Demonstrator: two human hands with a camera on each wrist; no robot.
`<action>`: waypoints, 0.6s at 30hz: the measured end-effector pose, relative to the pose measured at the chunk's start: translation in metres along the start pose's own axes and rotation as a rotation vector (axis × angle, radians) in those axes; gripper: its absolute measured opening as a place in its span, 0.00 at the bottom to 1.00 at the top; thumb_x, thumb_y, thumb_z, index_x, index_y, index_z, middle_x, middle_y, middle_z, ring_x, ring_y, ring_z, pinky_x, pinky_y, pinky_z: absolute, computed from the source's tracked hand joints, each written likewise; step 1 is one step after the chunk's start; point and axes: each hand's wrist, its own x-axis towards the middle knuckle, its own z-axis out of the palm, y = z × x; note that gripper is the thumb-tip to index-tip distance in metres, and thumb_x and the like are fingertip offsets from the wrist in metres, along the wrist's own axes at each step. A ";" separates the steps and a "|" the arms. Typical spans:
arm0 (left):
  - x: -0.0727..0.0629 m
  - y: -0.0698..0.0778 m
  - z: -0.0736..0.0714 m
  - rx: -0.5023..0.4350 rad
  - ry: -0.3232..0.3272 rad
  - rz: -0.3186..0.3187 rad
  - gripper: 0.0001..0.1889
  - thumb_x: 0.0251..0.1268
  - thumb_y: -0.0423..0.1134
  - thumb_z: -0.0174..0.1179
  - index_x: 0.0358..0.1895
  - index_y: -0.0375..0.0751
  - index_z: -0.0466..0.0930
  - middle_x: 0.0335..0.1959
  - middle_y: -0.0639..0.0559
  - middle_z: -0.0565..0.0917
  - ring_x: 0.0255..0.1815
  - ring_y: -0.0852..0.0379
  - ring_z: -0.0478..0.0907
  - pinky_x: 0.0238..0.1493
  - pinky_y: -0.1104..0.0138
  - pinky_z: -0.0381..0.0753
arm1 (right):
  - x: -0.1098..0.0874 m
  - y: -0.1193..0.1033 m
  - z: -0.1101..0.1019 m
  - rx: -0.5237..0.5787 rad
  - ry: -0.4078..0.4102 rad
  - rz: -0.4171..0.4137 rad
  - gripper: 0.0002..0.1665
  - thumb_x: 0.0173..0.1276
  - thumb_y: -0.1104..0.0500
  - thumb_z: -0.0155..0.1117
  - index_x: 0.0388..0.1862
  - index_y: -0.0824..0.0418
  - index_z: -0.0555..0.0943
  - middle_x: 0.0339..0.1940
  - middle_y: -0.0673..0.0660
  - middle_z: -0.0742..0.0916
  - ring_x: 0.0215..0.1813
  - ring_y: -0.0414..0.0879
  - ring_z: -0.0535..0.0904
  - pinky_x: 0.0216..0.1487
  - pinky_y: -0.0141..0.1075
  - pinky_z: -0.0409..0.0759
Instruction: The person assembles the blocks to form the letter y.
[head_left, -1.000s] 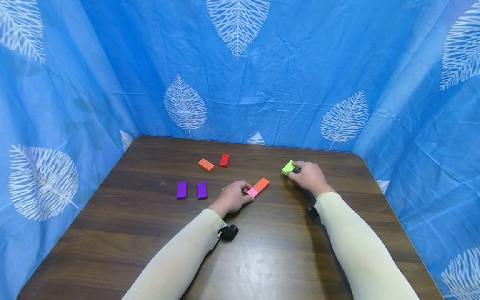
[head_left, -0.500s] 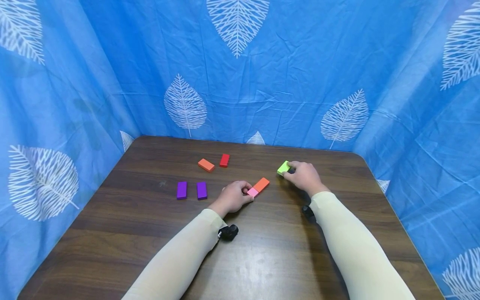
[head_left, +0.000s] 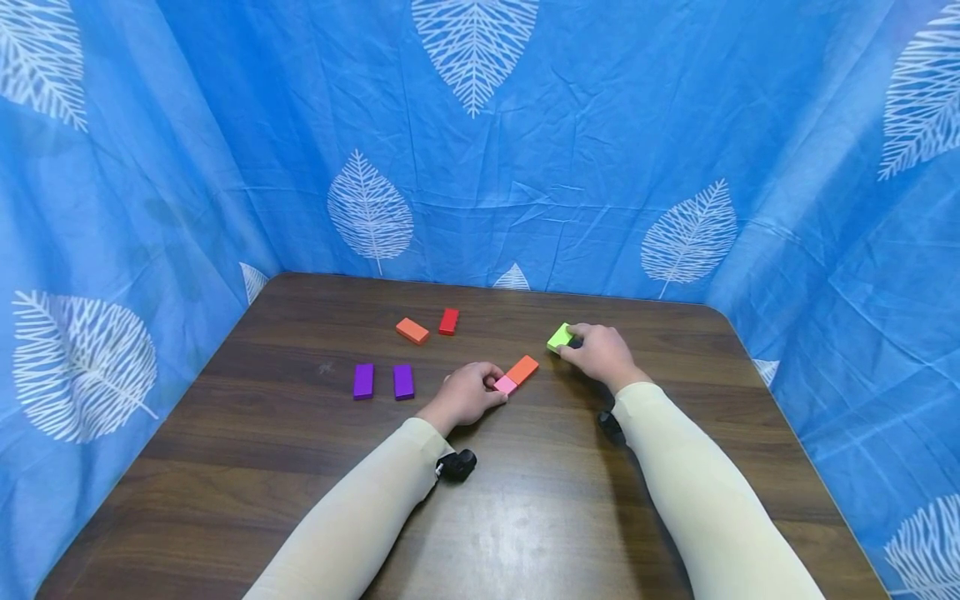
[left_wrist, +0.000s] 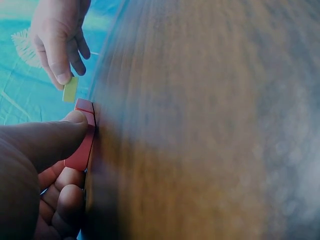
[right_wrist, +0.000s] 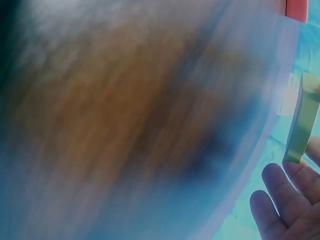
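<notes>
My left hand (head_left: 471, 394) pinches a pink block (head_left: 506, 385) between thumb and fingers, low on the table. Against the pink block's far end lies an orange block (head_left: 522, 369), the two in one slanted line. To the right, my right hand (head_left: 602, 353) grips a yellow-green block (head_left: 560, 337) by its sides, thumb on the near side. In the right wrist view that yellow-green block (right_wrist: 303, 120) stands at the right edge, with the other fingers spread below it. The left wrist view shows my left thumb (left_wrist: 55, 142) pressing on the pink block.
Two purple blocks (head_left: 363, 381) lie side by side left of my left hand. Farther back are another orange block (head_left: 412, 330) and a red block (head_left: 448, 322). A blue curtain (head_left: 480, 192) with white leaf prints hangs behind the brown wooden table (head_left: 225, 467).
My right hand has moved left with the yellow-green block, bringing it closer to the orange block in the line. My left hand and the other blocks have stayed in place.
</notes>
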 end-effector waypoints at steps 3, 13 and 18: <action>0.000 0.001 0.000 0.002 0.000 -0.002 0.16 0.68 0.46 0.73 0.55 0.50 0.85 0.44 0.56 0.83 0.47 0.56 0.78 0.59 0.54 0.72 | 0.000 -0.001 0.001 -0.004 -0.004 -0.003 0.39 0.74 0.43 0.66 0.77 0.61 0.74 0.73 0.68 0.80 0.70 0.67 0.75 0.72 0.61 0.73; 0.001 0.002 -0.001 -0.001 -0.001 -0.009 0.15 0.68 0.47 0.73 0.55 0.51 0.86 0.44 0.57 0.82 0.46 0.56 0.78 0.59 0.54 0.72 | 0.003 -0.003 0.003 -0.010 -0.009 -0.029 0.39 0.74 0.44 0.67 0.76 0.61 0.75 0.74 0.67 0.80 0.72 0.67 0.75 0.74 0.60 0.73; 0.001 0.002 -0.001 0.004 -0.004 -0.011 0.16 0.68 0.47 0.73 0.55 0.51 0.86 0.44 0.57 0.82 0.46 0.56 0.78 0.59 0.55 0.72 | 0.005 -0.004 0.004 -0.019 -0.020 -0.024 0.38 0.73 0.44 0.67 0.76 0.60 0.76 0.74 0.67 0.80 0.72 0.67 0.75 0.74 0.60 0.72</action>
